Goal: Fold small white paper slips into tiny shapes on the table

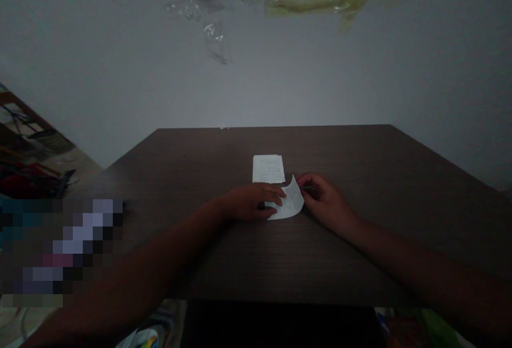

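Note:
A small printed sheet of paper [291,205] lies on the dark wooden table in front of me, its right side curling up off the surface. My left hand [254,201] rests on the sheet's left part with fingers spread. At the raised right edge, my right hand [322,199] pinches the paper between thumb and fingers. Just beyond the hands is a small stack of printed papers [268,168], lying flat with slightly uneven edges.
The table [340,148] reaches back to a pale wall [256,87] with crumpled clear tape [214,33] and yellow tape [316,4] on it. A pixelated patch hides the table's left side. Various items clutter the floor at the far left.

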A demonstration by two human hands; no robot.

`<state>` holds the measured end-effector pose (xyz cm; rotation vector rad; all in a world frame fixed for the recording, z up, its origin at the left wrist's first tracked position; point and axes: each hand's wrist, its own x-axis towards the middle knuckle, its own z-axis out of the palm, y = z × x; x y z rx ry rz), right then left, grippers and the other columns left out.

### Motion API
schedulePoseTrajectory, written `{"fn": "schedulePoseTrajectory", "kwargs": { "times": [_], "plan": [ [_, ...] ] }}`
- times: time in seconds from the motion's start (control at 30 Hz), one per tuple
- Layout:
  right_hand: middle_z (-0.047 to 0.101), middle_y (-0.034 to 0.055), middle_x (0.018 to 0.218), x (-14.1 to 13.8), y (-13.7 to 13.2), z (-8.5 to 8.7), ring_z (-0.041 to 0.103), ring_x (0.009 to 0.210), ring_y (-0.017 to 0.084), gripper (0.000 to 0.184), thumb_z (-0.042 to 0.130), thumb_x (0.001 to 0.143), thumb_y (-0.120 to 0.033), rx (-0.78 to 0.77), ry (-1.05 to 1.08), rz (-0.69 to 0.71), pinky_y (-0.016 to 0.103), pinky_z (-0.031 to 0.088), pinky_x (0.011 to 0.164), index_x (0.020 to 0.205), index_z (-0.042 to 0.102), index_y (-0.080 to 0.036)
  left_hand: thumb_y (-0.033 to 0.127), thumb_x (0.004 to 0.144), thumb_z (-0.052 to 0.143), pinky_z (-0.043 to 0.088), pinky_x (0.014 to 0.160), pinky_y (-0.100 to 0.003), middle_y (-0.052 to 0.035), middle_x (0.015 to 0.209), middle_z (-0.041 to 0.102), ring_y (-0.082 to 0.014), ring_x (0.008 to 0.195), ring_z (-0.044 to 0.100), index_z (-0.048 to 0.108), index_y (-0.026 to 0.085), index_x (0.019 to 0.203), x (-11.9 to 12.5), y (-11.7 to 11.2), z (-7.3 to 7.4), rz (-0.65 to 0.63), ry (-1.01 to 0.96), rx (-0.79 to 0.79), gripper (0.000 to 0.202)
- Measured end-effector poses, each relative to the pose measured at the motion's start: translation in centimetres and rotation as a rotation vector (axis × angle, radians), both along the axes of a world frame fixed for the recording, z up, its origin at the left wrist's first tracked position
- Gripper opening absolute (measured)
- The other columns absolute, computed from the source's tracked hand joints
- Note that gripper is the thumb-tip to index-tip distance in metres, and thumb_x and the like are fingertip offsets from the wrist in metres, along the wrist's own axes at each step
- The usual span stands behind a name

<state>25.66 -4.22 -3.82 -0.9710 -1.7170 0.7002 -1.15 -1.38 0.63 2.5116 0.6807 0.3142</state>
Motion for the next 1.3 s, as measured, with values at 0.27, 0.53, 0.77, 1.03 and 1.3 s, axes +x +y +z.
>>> {"fn": "schedulePoseTrajectory", "kwargs": {
  "times": [0.27, 0.53, 0.77, 1.03, 1.3],
  "plan": [
    [0.073, 0.0075, 0.117, 0.1, 0.0, 0.7, 0.072, 0.109, 0.024, 0.006, 0.065, 0.095, -0.022, 0.063, -0.047, 0.044, 0.045, 0.061, 0.098, 0.097, 0.068, -0.027, 0.022, 0.097, 0.072, 0.044, 0.127, -0.042, -0.0104, 0.149, 0.07, -0.0262, 0.145, 0.06, 0.083, 0.022, 0.117, -0.2, 0.2, 0.1, -0.011, -0.01, 0.117, 0.022],
    [0.074, 0.0059, 0.111, -0.1, 0.1, 0.8, 0.073, 0.105, 0.023, 0.005, 0.065, 0.096, -0.022, 0.097, -0.065, 0.075, 0.043, 0.061, 0.095, 0.097, 0.067, -0.026, 0.025, 0.103, 0.07, 0.048, 0.125, -0.047, -0.0141, 0.152, 0.069, -0.0297, 0.142, 0.064, 0.081, 0.02, 0.124, -0.7, 0.8, -0.4, -0.092, -0.018, 0.181, 0.024],
    [0.075, 0.0074, 0.118, 0.1, -0.7, 1.2, 0.074, 0.111, 0.025, 0.017, 0.065, 0.095, -0.018, 0.182, -0.215, 0.119, 0.048, 0.062, 0.099, 0.108, 0.067, -0.028, 0.028, 0.101, 0.071, 0.047, 0.127, -0.048, -0.0109, 0.154, 0.07, -0.0317, 0.145, 0.063, 0.076, 0.021, 0.134, -0.3, 0.8, -0.5, -0.073, 0.021, 0.167, 0.034],
    [0.074, 0.0098, 0.129, 0.3, -1.2, 1.3, 0.074, 0.121, 0.026, 0.028, 0.057, 0.101, -0.014, 0.305, -0.309, 0.147, 0.049, 0.063, 0.105, 0.122, 0.068, -0.029, 0.03, 0.105, 0.066, 0.047, 0.124, -0.044, -0.0101, 0.145, 0.073, -0.0291, 0.139, 0.066, 0.076, 0.021, 0.13, 0.2, 0.2, 0.5, -0.092, 0.048, 0.161, 0.028],
    [0.073, 0.0096, 0.141, 0.9, -0.8, 1.1, 0.07, 0.133, 0.024, 0.055, 0.046, 0.096, -0.001, 0.361, -0.375, 0.26, 0.05, 0.061, 0.113, 0.138, 0.068, -0.028, 0.027, 0.105, 0.066, 0.048, 0.123, -0.045, -0.0109, 0.141, 0.072, -0.0295, 0.136, 0.065, 0.078, 0.023, 0.125, 0.1, 0.1, 0.0, -0.113, 0.092, 0.302, 0.023]
  ]
}}
